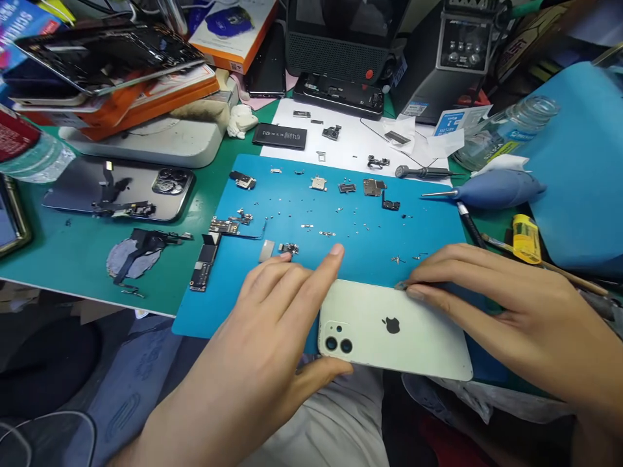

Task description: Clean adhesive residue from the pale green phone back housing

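A pale green phone housing (pixel 423 344) with two camera lenses lies back up at the mat's front edge, partly over it. My left hand (pixel 272 318) steadies its camera end, thumb along the near edge and index finger stretched past the far edge. At the far edge, the thumb and index finger of my right hand (pixel 511 311) pinch a tiny dark grey piece (pixel 402 285), too small to name. Beyond my left fingertips lie a small camera-like part (pixel 289 248) and a translucent strip (pixel 267 251).
The blue mat (pixel 311 214) carries several tiny screws and metal parts, with a logic board (pixel 205 263) at its left. A battery (pixel 280 136) sits behind. To the right are a blue air blower (pixel 501 188), a screwdriver (pixel 428 172) and a glass bottle (pixel 506 133).
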